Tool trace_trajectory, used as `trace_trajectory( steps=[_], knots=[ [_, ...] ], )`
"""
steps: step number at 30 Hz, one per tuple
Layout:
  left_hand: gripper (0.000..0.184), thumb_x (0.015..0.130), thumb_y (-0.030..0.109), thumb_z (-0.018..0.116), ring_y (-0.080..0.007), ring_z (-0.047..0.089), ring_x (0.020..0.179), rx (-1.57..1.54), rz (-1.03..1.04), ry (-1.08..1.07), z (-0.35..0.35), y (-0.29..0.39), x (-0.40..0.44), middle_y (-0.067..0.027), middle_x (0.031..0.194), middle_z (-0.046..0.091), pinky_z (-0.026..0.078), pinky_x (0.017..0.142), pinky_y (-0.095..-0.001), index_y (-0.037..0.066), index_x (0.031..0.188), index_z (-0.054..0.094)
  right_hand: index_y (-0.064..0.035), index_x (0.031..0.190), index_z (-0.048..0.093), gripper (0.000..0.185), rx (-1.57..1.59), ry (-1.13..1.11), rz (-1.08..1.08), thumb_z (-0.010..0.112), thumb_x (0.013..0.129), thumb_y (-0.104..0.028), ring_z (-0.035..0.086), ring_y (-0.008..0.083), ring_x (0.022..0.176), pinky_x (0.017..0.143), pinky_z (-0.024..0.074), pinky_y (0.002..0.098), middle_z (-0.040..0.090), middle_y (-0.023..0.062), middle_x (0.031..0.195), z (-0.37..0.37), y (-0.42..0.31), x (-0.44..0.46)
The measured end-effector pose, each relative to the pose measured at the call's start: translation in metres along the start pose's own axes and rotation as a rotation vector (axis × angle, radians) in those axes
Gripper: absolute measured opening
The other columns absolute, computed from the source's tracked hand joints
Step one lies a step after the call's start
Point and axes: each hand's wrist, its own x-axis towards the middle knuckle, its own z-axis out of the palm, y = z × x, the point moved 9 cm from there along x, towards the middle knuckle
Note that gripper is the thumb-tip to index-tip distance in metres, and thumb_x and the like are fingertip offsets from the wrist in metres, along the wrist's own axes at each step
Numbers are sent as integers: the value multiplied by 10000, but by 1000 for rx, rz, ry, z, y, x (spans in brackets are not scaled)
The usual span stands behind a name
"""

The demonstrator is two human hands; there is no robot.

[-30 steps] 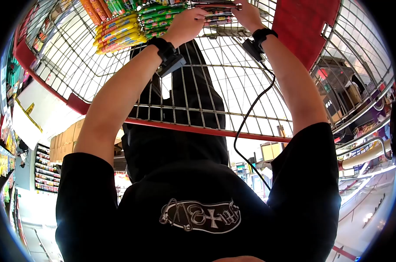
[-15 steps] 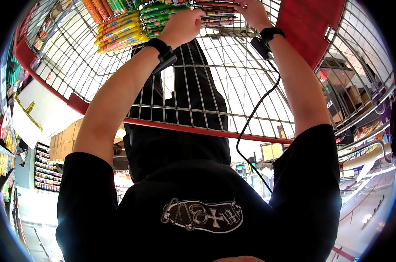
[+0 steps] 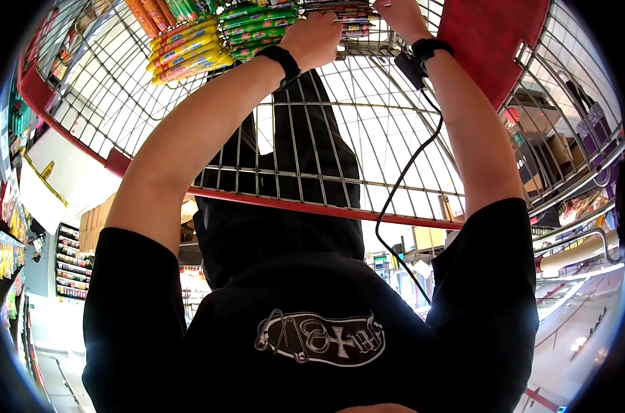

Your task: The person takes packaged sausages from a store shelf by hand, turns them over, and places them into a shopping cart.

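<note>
Rows of stick-shaped wrapped packets lie at the top of the view, by the wire basket of a cart. The yellow packets (image 3: 185, 51), green packets (image 3: 257, 29) and dark brown packets (image 3: 357, 26) are stacked side by side. My left hand (image 3: 314, 40) is over the left end of the dark stack, fingers curled in and closed; what they grip is hidden. Beyond the right end of that stack is my right hand (image 3: 402, 19), its fingers bent together at the picture's top edge. Anything small between them cannot be made out.
The cart's red rim (image 3: 312, 208) crosses in front of my body, with wire mesh beyond it. A red panel (image 3: 488, 48) stands right of my right hand. A black cable (image 3: 397, 186) hangs from my right wrist. Store shelves (image 3: 6, 255) line the left side.
My left hand has shifted right and slightly down, along the dark packets. The right hand has moved slightly up, and its fingers are now nearer the top edge.
</note>
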Motion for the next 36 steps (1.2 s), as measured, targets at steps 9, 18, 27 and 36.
trace_trajectory(
  steps=[9,18,27,36],
  knots=[
    [290,867,113,642,-333,629,1040,161,-29,-29,17,-2,-8,-132,1196,611,615,738,-485,-22,1121,674,-41,1160,716,324,-201,157,-101,732,861,-163,701,426,907,823,561,495,728,253,953,8,-1,12],
    [351,892,132,629,-355,613,1094,89,6,-28,11,-4,-14,-149,1242,602,553,897,-551,-3,1214,664,-16,1257,667,428,-106,145,-170,731,879,-207,696,433,971,882,555,493,737,245,996,14,5,12],
    [390,923,155,635,-346,591,1206,69,44,125,-17,-12,-40,-151,1354,597,530,969,-533,66,1303,641,36,1387,565,572,-147,-155,166,736,939,-277,674,389,1075,909,566,473,689,269,1177,24,12,-2],
    [341,1060,100,517,-314,572,998,-32,-170,-192,-48,-52,-65,-137,1019,608,495,1063,-459,-10,1380,554,50,1407,517,571,-53,-217,268,729,935,-193,688,339,962,808,555,468,692,263,1101,23,8,0]
  ],
)
